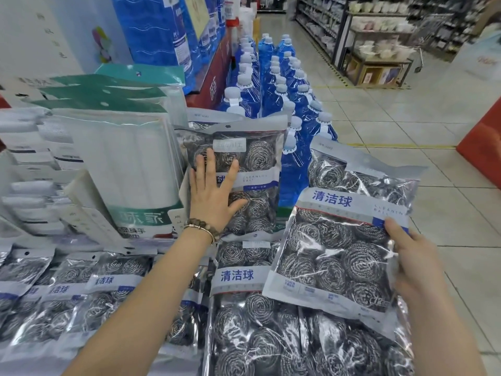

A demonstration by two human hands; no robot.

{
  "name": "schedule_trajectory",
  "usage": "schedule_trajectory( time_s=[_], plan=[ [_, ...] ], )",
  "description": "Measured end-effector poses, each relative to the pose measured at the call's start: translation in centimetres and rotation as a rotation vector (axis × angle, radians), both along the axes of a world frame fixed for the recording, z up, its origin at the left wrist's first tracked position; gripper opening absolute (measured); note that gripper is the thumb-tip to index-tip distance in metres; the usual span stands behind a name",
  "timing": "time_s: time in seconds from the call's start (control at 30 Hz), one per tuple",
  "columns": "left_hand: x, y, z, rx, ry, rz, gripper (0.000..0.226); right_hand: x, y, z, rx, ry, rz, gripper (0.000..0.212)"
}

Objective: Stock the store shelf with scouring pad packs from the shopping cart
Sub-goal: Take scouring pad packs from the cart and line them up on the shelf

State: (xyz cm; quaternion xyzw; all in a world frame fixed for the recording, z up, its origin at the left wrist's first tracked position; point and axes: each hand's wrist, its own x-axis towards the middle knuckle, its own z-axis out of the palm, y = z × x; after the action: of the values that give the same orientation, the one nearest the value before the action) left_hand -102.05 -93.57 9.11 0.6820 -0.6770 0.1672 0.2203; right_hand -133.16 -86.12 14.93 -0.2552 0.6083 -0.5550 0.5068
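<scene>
Item one: upright pack (252, 158) of steel scouring balls, stood on end at the back of the display, just beside the white cloth rolls (130, 164) on its left, with the blue bottles (271, 85) behind and to its right. My left hand (214, 196) lay flat against its front, fingers straight and spread, pressing rather than gripping (a bead bracelet (202, 227) sat on that wrist). Item two: second pack (339, 253), held tilted above the display, my right hand (417, 267) gripping its right edge, thumb on top, fingers hidden beneath. Item three: flat packs (244, 321) lying face up below both hands, overlapping, with a further row (67, 289) to the left. My hands were well apart.
</scene>
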Motion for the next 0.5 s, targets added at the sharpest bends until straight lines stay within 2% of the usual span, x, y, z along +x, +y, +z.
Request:
schedule_trajectory(
  time_s=[0.13,0.23,0.3,0.37,0.43,0.5],
  plan=[
    [0.3,1.3,0.5,-0.020,0.145,-0.030,0.076,-0.4,1.1,0.0,0.043,0.092,0.152,0.019],
    [-0.7,4.7,1.9,-0.099,0.385,-0.052,0.055,0.1,2.2,-1.2,0.109,0.072,0.222,0.025],
    [-2.1,8.5,2.2,0.055,0.765,-0.168,0.046,1.1,2.9,-2.2,0.146,-0.007,0.273,0.029],
    [-3.4,12.4,1.8,0.366,1.147,-0.268,0.045,2.6,3.6,-3.0,0.177,-0.007,0.327,0.020],
    [-4.2,14.7,0.0,0.593,1.307,-0.330,0.043,4.2,4.0,-3.6,0.192,0.042,0.379,0.015],
    [-4.4,15.7,-1.8,0.613,1.343,-0.289,0.054,5.6,4.1,-4.4,0.198,0.106,0.399,0.012]
  ],
)
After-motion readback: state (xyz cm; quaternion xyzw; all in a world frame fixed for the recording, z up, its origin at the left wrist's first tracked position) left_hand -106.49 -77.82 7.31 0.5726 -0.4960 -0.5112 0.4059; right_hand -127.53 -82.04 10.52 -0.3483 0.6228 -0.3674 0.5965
